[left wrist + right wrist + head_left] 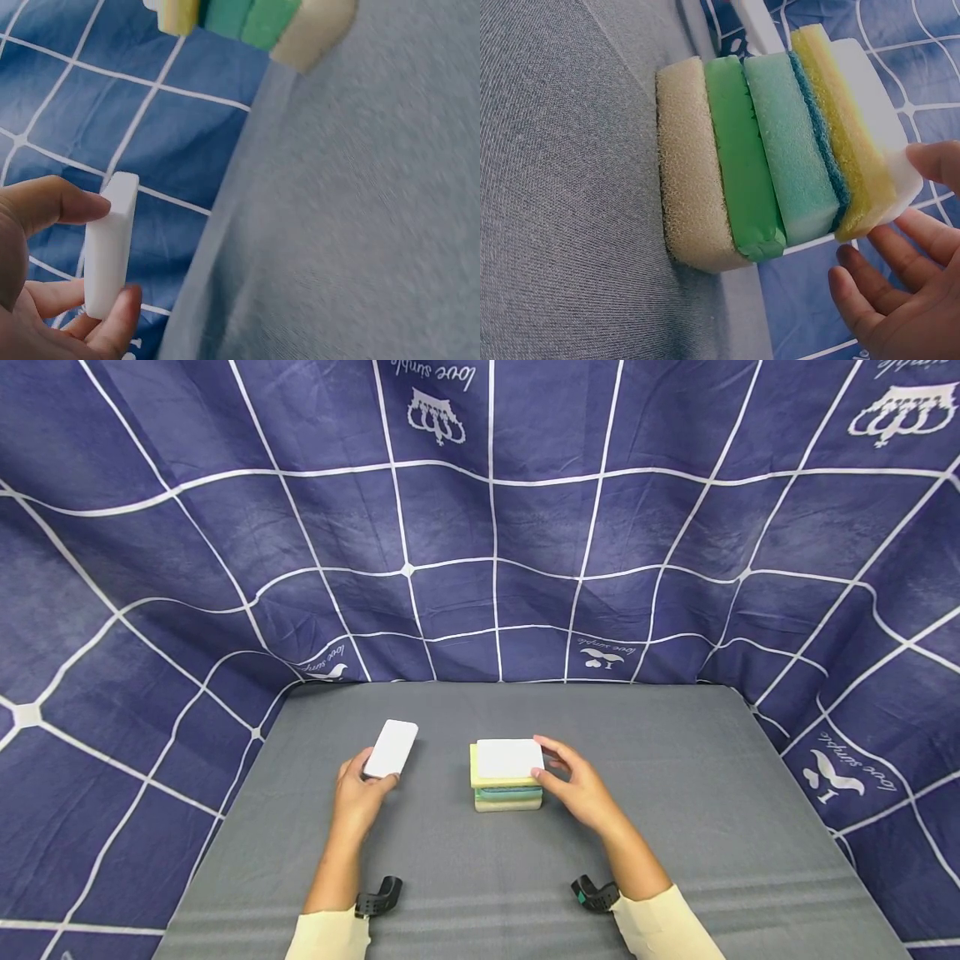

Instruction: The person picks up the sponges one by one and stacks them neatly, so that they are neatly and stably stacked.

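In the head view my left hand (358,795) holds a flat white sponge (392,748) above the left side of the table. The left wrist view shows that white sponge (111,247) edge-on, pinched between thumb and fingers. A stack of sponges stands mid-table. From the bottom it has a beige sponge (694,165), a green one (739,154), a teal one (791,146) with a dark blue scouring layer, and a yellow one (844,135). Another white sponge (510,758) lies on top. My right hand (573,781) grips its right end, thumb and index finger on opposite edges.
A grey cloth covers the table (487,877). Behind it and at both sides hangs a blue curtain (525,527) with white grid lines. Black straps (379,897) sit around both wrists.
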The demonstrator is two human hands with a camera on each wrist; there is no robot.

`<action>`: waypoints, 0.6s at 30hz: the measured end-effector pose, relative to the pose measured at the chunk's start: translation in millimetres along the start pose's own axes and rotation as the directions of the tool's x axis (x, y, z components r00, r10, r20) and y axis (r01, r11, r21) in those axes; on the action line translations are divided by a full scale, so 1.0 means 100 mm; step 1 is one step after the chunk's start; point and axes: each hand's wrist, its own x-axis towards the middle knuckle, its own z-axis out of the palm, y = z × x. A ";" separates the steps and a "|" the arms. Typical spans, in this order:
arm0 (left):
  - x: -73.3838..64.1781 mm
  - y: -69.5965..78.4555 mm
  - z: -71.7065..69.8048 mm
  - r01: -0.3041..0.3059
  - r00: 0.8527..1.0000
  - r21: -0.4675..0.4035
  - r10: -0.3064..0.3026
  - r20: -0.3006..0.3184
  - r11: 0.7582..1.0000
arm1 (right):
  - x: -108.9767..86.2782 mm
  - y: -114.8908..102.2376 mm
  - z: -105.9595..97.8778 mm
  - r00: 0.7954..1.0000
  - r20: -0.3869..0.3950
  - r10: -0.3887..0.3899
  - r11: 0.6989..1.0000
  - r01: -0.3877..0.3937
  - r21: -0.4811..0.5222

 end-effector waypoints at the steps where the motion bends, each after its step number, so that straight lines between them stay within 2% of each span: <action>1: -0.01 0.03 0.00 0.002 1.000 -0.020 -0.002 0.004 1.000 | 0.00 0.00 0.00 1.000 0.000 -0.001 1.000 0.001 -0.001; 4: -0.04 0.10 0.00 0.008 1.000 -0.113 -0.005 0.022 0.994 | 0.00 0.00 0.00 1.000 0.002 -0.004 1.000 0.004 -0.002; 8: -0.09 0.22 0.01 -0.012 0.999 -0.225 0.023 0.045 0.974 | -0.01 -0.01 0.00 1.000 0.002 -0.007 1.000 0.007 -0.002; 13: -0.15 0.35 0.03 -0.047 0.996 -0.302 0.069 0.060 0.952 | 0.00 0.00 0.01 1.000 -0.003 -0.019 1.000 0.019 -0.005; 16: -0.19 0.41 0.06 -0.047 0.993 -0.365 0.083 0.084 0.930 | 0.00 0.00 0.01 1.000 -0.001 -0.020 1.000 0.020 -0.002; 18: -0.22 0.45 0.10 -0.046 0.989 -0.422 0.100 0.107 0.905 | -0.01 0.00 0.01 1.000 -0.001 -0.017 1.000 0.017 -0.003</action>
